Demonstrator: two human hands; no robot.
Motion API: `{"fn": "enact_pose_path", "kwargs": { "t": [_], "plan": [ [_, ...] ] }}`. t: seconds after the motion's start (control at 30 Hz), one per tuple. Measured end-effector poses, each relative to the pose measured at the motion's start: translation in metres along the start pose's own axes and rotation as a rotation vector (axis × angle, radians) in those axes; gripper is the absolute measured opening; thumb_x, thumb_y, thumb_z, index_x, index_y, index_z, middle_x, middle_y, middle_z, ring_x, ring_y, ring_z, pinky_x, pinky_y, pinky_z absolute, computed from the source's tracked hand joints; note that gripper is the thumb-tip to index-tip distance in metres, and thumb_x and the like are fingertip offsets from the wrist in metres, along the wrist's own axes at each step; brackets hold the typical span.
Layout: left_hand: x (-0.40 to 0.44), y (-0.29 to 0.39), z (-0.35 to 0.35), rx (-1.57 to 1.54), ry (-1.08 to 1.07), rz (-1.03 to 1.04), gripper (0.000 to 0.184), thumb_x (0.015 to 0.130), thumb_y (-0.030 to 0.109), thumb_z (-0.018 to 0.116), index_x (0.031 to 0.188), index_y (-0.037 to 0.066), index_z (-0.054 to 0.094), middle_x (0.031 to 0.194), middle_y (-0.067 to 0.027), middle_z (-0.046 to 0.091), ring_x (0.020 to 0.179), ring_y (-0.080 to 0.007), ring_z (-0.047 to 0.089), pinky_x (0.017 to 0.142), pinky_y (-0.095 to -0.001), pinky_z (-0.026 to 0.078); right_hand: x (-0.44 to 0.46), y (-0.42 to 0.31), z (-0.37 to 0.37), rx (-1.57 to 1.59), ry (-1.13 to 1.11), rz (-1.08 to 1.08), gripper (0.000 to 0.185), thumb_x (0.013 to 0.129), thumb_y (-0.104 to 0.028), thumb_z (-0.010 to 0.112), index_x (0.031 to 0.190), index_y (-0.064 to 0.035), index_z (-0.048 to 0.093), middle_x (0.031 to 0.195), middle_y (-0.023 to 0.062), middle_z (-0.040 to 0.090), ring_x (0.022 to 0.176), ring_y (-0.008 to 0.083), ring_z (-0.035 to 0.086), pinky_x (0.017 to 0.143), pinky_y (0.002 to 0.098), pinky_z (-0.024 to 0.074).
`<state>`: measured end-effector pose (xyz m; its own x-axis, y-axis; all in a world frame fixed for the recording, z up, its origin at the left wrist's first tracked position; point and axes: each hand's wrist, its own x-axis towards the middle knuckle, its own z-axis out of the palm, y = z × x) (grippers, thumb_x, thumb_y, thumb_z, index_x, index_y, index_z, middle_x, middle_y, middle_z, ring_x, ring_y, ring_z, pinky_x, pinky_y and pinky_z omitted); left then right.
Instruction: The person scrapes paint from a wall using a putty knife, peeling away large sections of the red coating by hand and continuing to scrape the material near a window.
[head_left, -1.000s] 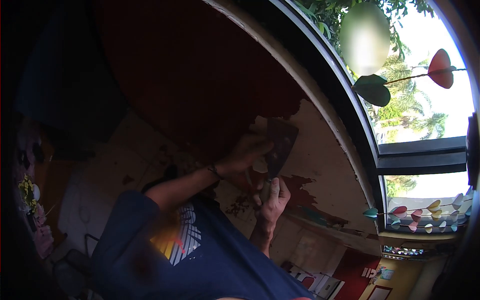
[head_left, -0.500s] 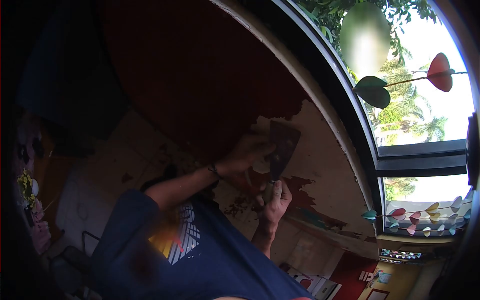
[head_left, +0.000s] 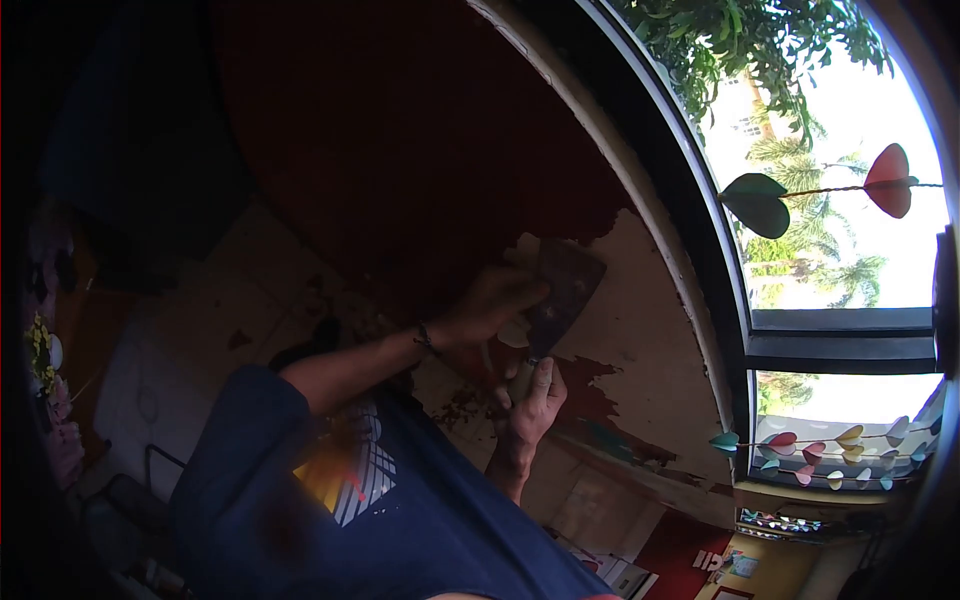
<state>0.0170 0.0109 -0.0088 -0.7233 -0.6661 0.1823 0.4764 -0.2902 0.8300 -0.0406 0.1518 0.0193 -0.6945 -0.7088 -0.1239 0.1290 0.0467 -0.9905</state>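
In the head view, my right hand is closed around the handle of a scraper with a wide, flat blade. The thumb lies along the handle. My left hand, with a dark bracelet at the wrist, reaches the near side of the blade. Its fingers look bent together against the blade's edge, though shadow hides their exact grip. Behind the blade is a wall with dark red paint. Ragged paint edges border a bare, pale patch beside the scraper.
A dark-framed window stands on the right, with heart-shaped paper garlands strung across it. Paint flakes show on a pale surface below my hands. Pink and yellow flowers are at the left edge.
The view has shifted slightly, so the window and garlands sit lower. The scraper is tilted a little more to the right, and my right hand appears slightly further left. Both hands stay at the scraper.
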Motion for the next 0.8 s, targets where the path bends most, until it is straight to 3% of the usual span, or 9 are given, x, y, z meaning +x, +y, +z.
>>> {"fn": "enact_pose_path", "kwargs": {
  "t": [0.07, 0.27, 0.47, 0.67, 0.8],
  "plan": [
    [0.001, -0.001, -0.004, 0.055, -0.003, -0.015, 0.032, 0.093, 0.028, 0.051, 0.091, -0.001, 0.063, 0.082, -0.0036, 0.063, 0.078, -0.0072, 0.056, 0.069, -0.0266, 0.046, -0.003, 0.005, -0.001, 0.061, 0.014, 0.014, 0.027, 0.096, -0.026, 0.046, 0.091, -0.0013, 0.055, 0.07, 0.0059, 0.055, 0.053, 0.0069, 0.045, 0.039, 0.0196, 0.0324],
    [0.003, 0.005, -0.005, 0.08, 0.034, -0.05, 0.032, 0.092, 0.028, 0.052, 0.09, -0.001, 0.063, 0.081, -0.0035, 0.063, 0.077, -0.0064, 0.055, 0.068, -0.0256, 0.045, 0.004, 0.007, -0.003, -0.039, -0.005, 0.008, 0.027, 0.096, -0.025, 0.045, 0.09, -0.0013, 0.055, 0.069, 0.0058, 0.054, 0.052, 0.0068, 0.044, 0.039, 0.019, 0.0324],
    [0.003, 0.003, 0.0, 0.073, 0.055, 0.024, 0.031, 0.093, 0.027, 0.052, 0.088, -0.002, 0.063, 0.078, -0.0033, 0.062, 0.075, -0.0055, 0.055, 0.066, -0.0249, 0.045, 0.001, 0.017, -0.001, 0.072, 0.007, -0.06, 0.026, 0.096, -0.025, 0.046, 0.091, -0.0013, 0.055, 0.071, 0.0059, 0.055, 0.052, 0.0071, 0.045, 0.039, 0.0188, 0.0324],
    [0.006, -0.002, -0.005, 0.068, 0.037, -0.001, 0.029, 0.092, 0.026, 0.053, 0.086, -0.002, 0.062, 0.076, -0.0015, 0.06, 0.073, -0.0054, 0.055, 0.064, -0.0248, 0.045, 0.001, 0.022, 0.003, 0.129, 0.019, 0.003, 0.026, 0.097, -0.029, 0.043, 0.092, -0.0051, 0.051, 0.07, 0.0046, 0.051, 0.049, 0.0075, 0.043, 0.037, 0.0179, 0.0296],
    [0.005, 0.006, -0.005, 0.21, 0.04, 0.018, 0.028, 0.092, 0.025, 0.054, 0.087, -0.002, 0.062, 0.075, -0.0011, 0.061, 0.072, -0.0058, 0.055, 0.063, -0.0249, 0.045, 0.007, 0.015, -0.002, 0.01, 0.001, -0.018, 0.026, 0.097, -0.03, 0.042, 0.094, -0.005, 0.05, 0.07, 0.0051, 0.051, 0.047, 0.0077, 0.041, 0.036, 0.0183, 0.0294]
  ]
}}
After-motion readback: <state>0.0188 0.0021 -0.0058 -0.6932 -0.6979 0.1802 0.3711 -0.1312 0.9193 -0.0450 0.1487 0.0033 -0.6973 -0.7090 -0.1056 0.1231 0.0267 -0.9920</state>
